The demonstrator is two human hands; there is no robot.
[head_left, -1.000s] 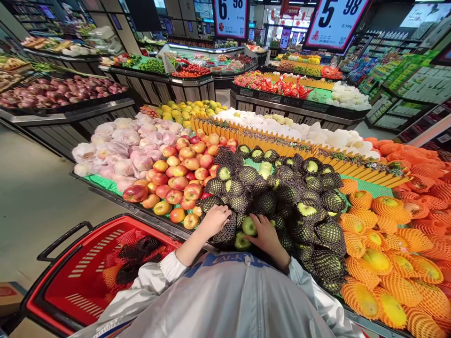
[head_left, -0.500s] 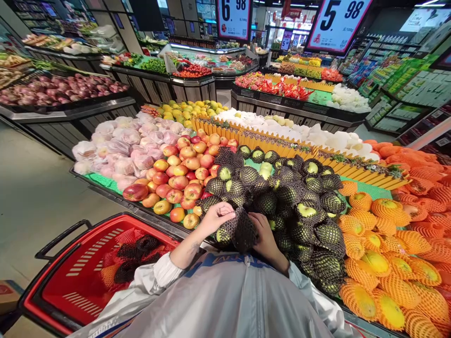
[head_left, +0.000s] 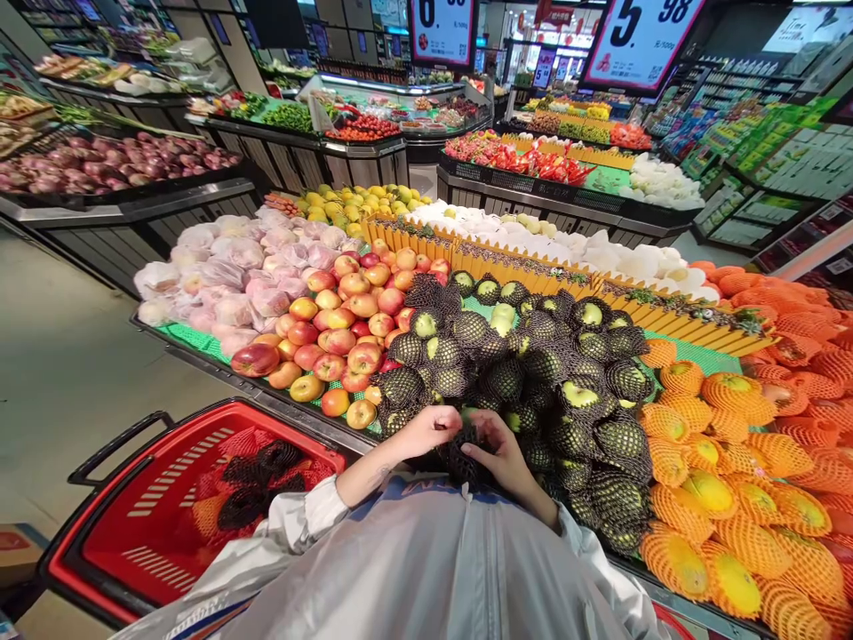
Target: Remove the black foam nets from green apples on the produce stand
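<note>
Close to my body, both hands meet at a black foam net sleeve [head_left: 462, 458]. My right hand [head_left: 497, 449] is closed round its right side, thumb laid across the front. My left hand [head_left: 430, 431] has its fingers curled together at the sleeve's upper left edge, in a pinch. A small hint of green shows by the right fingertips; whether a whole fruit sits inside is hidden. Just beyond lies a heap of green fruit in black foam nets [head_left: 546, 364].
A red shopping basket [head_left: 107, 551] at lower left holds black, red and orange foam nets. Apples [head_left: 339, 342] and bagged fruit [head_left: 227, 267] lie to the left, orange-netted yellow fruit [head_left: 713, 498] to the right. A yellow picket divider [head_left: 520, 271] runs behind.
Both hands have drawn closer together over the black net sleeve. The left has moved right and slightly down, its fingers more curled; the right has turned so its thumb lies across the front.
</note>
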